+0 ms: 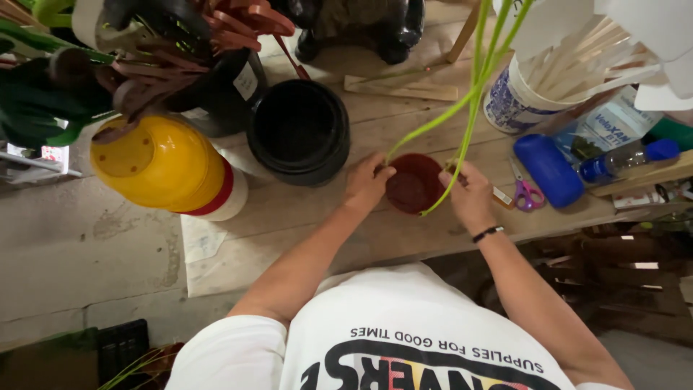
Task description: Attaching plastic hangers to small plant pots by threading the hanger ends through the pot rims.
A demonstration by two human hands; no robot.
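Note:
A small dark red plastic pot [413, 184] sits on the wooden bench [303, 209] in front of me. My left hand [365, 182] grips its left rim. My right hand [468, 192] holds its right side, with long thin green stems [473, 101] rising past the fingers and arching up and away. One stem curves down across the pot's right edge. A black band circles my right wrist.
A stack of empty black pots [299, 130] stands just behind my left hand. Yellow, red and white pots [162, 166] lie nested on their side at left. At right lie pink-handled scissors [527, 193], a blue bottle [550, 170] and a white tub of wooden sticks [534, 90].

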